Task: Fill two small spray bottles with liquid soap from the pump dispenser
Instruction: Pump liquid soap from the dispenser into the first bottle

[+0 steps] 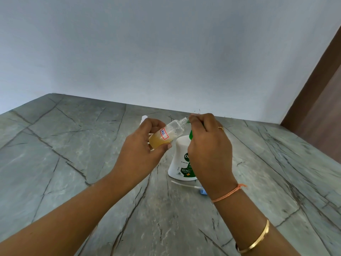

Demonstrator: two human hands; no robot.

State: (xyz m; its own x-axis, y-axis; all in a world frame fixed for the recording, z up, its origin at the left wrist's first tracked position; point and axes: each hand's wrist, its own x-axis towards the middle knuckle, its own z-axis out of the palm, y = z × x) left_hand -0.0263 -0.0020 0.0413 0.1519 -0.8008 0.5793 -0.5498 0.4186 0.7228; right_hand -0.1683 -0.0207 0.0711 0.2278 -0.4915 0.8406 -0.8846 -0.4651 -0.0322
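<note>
My left hand grips a small clear spray bottle with a red-edged label. The bottle is tilted, its open neck pointing up to the right, and amber soap fills its lower part. My right hand is closed over the green pump head of the white soap dispenser, whose nozzle meets the bottle's neck. A second small bottle's white top peeks out behind my left hand. A spray cap with a white tube and blue head lies on the table in front of the dispenser.
Everything stands on a grey stone-patterned table set against a pale wall. A brown door or panel runs down the right side.
</note>
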